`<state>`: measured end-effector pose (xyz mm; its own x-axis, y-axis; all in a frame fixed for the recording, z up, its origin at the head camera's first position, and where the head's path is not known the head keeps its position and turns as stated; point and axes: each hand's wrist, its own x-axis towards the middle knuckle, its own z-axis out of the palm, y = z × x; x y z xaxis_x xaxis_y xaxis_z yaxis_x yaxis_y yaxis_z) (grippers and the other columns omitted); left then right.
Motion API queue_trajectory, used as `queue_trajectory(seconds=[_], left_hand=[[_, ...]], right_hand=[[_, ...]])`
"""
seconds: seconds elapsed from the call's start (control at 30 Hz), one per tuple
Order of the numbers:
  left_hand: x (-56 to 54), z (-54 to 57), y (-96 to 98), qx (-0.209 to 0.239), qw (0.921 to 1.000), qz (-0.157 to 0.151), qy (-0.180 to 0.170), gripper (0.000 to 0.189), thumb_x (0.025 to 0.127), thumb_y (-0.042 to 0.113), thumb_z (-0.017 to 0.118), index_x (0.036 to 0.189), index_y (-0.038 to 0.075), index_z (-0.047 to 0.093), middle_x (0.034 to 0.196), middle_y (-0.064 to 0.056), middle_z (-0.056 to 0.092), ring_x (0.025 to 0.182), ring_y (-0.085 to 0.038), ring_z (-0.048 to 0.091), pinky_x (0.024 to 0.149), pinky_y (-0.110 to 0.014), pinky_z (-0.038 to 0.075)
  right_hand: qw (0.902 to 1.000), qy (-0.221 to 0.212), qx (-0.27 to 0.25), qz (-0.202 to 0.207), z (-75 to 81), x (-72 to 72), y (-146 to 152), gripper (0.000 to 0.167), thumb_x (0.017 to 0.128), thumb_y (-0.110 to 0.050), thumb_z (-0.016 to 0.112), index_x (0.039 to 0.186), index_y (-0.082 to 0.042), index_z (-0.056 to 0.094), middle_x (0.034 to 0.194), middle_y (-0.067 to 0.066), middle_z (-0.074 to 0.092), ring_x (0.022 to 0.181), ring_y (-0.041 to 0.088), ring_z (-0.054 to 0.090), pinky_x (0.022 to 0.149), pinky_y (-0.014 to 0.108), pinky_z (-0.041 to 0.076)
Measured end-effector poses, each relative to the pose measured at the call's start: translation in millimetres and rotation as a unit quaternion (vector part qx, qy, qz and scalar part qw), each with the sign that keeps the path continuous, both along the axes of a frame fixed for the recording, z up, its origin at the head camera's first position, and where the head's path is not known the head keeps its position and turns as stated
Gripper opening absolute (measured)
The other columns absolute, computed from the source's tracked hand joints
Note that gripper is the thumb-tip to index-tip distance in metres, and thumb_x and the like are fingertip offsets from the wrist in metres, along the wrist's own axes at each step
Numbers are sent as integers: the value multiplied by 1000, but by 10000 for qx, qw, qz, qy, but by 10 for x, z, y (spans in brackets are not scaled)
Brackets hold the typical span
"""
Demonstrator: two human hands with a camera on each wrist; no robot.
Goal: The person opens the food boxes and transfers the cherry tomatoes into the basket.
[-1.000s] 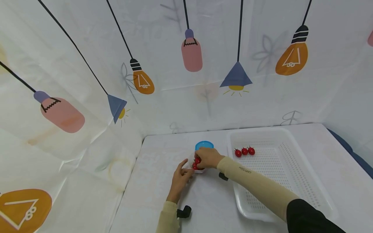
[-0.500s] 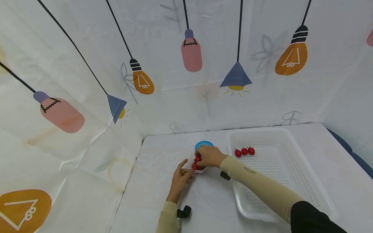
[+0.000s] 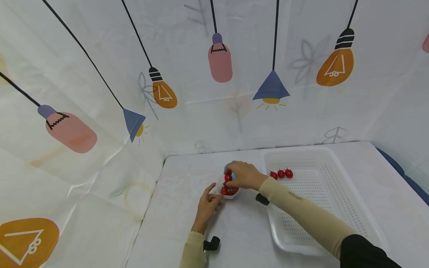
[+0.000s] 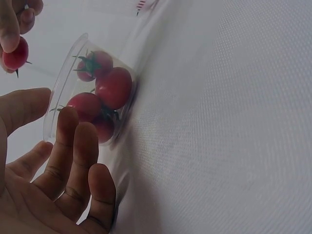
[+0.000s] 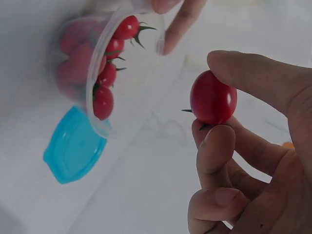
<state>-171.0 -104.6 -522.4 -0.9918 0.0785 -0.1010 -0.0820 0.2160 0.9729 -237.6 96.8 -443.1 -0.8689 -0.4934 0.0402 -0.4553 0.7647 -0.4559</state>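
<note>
My right hand [image 3: 246, 175] pinches a cherry tomato [image 5: 213, 97] between thumb and fingertips, its green stem pointing away. The tomato is above a small clear plastic tub [image 4: 66, 73] holding several more cherry tomatoes [image 4: 113, 87] with green stems. At the tub's near left side my left hand [image 3: 206, 206] has relaxed, spread fingers; in the left wrist view, fingertips [image 4: 44, 100] are right at its rim. A blue lid [image 5: 75, 146] lies just behind the tub, partly hidden by my right hand in the head view.
To the right is a large white perforated tray [image 3: 278, 238], with three cherry tomatoes [image 3: 281, 174] in a row at its far left corner. My right forearm crosses over the tray. A white cloth covers the table [image 3: 167, 223], and a printed white sheet [image 3: 207, 123] hangs behind.
My right hand has risen out of the tub and shifted slightly right, bringing up a cherry tomato. The left hand stays in place beside the tub.
</note>
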Motion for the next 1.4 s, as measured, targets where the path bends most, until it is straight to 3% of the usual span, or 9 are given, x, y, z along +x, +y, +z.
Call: queue_trajectory(seconds=[0.27,0.33,0.53,0.63,0.83,0.97,1.07,1.2,1.4], left_hand=[[-7,6,39,-134,9999,89,25,61,99,18,67,152,2,42,103,-18,72,93,-38,66,75,-42,51],[-37,-43,39,-156,9998,128,-67,60,99,19,67,152,4,42,103,-17,72,94,-37,66,77,-43,51],[-167,-337,2,-241,9993,273,-123,64,98,27,68,154,10,42,101,-7,72,93,-29,67,74,-40,51],[-190,-392,-7,-252,9992,294,-96,65,97,32,70,153,14,44,100,-3,72,90,-24,67,73,-36,50],[-181,-391,-8,-283,9991,309,-95,64,95,34,71,152,17,46,99,-4,72,88,-20,66,72,-33,51],[-91,-190,38,-288,9991,290,-102,61,98,25,69,152,10,45,100,-10,72,91,-29,66,74,-39,52],[-80,-160,53,-303,9990,301,-128,59,98,19,67,151,7,45,100,-11,71,92,-33,66,75,-41,52],[-163,-355,20,-299,9987,361,-188,61,98,25,68,152,13,44,100,-7,72,93,-28,66,74,-37,51],[-167,-386,5,-262,9990,326,-138,63,97,31,70,153,15,45,102,-7,72,91,-24,66,73,-34,51]], right_hand=[[9984,-8,-561,-7,84,-28,165,39,81,-28,85,113,-11,73,105,-1,71,96,16,61,84,35,54],[9977,28,-672,13,84,-45,216,40,81,-27,86,114,-8,73,106,1,71,97,17,61,85,36,54],[9957,16,-922,10,94,-86,383,45,82,-31,85,117,-5,73,108,3,72,91,15,62,79,33,55],[9938,-30,-1116,-5,94,-104,478,43,82,-27,86,116,-4,73,106,3,72,79,13,61,71,31,54],[9910,-82,-1334,10,42,-152,657,39,83,-21,85,116,-4,72,104,4,71,69,13,58,62,29,52],[9923,-14,-1236,-51,19,-170,768,39,84,-19,84,117,-4,71,104,4,71,72,14,59,66,29,52],[9927,19,-1193,-179,18,-170,846,39,84,-18,84,118,-3,71,105,5,71,73,15,59,67,30,52],[9925,11,-1175,-332,4,-168,941,41,84,-18,84,118,-1,71,106,7,71,76,17,60,69,32,52],[9926,-73,-1091,-536,-39,-190,1091,45,84,-21,85,120,0,70,107,8,71,76,17,61,70,31,53]])
